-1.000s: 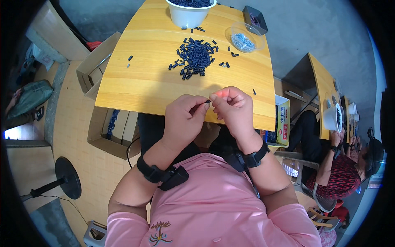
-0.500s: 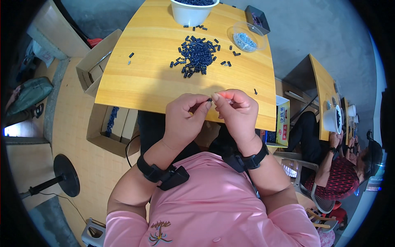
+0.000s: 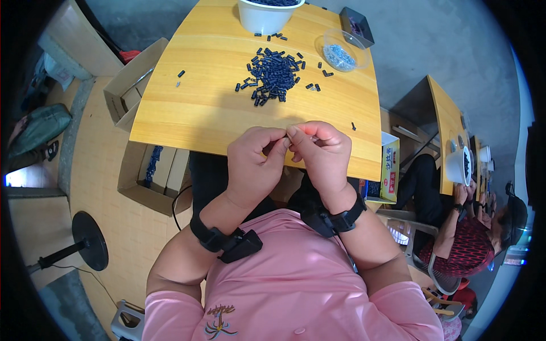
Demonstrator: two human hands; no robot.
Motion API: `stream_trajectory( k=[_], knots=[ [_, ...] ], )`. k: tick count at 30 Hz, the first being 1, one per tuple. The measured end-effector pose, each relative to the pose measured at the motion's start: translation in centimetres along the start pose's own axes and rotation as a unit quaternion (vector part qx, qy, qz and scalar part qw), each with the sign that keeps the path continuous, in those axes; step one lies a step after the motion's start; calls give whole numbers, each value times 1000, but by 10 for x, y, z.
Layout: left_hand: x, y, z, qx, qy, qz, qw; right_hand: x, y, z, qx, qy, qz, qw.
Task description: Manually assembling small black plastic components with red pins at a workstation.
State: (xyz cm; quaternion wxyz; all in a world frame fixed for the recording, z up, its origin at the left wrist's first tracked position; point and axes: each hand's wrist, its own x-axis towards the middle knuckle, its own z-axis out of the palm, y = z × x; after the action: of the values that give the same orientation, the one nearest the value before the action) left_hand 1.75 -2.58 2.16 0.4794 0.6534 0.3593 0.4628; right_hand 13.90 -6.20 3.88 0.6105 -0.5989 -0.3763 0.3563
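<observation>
Over the table's near edge, my left hand (image 3: 255, 162) and my right hand (image 3: 323, 153) meet at their fingertips, both in a closed pinch. A small black plastic piece showed at the left fingertips half a second ago; the fingers now cover it. What the right fingers hold, if anything, is hidden. Beyond my hands lies a heap of small black plastic pieces (image 3: 273, 74), with several strays around it. Behind it stands a white tub (image 3: 264, 20) filled with similar dark pieces. A clear round container (image 3: 339, 58) of small shiny metal parts sits at the far right.
A dark tray (image 3: 358, 27) occupies the wooden table's (image 3: 193, 111) far right corner. One lone dark piece (image 3: 353, 126) lies near the right edge. Cardboard boxes (image 3: 149, 173) stand left of the table. A co-worker (image 3: 463, 244) sits at another table on the right.
My right thumb and fingers have shifted slightly left and up against my left fingertips. The small black piece, visible before, is now covered. The heap has not changed.
</observation>
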Motion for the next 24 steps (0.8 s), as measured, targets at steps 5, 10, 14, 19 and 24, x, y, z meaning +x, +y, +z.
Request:
stream_trajectory(
  k=[5,10,14,19,24],
  knots=[
    [4,0,-1,-8,1,-13,1000,0,1,1,6,3,-29,1000],
    [10,-5,-15,-197,-77,-295,932,4,-7,-12,-266,-129,-222,929],
    [13,-5,-19,-268,-109,-333,897,0,-4,-11,-297,-126,-268,908],
    [5,0,-17,-341,-113,-367,858,-1,1,-13,-299,-118,-286,903],
    [-4,5,-13,-323,-116,-388,855,-8,5,-16,-285,-119,-266,913]
  ],
)
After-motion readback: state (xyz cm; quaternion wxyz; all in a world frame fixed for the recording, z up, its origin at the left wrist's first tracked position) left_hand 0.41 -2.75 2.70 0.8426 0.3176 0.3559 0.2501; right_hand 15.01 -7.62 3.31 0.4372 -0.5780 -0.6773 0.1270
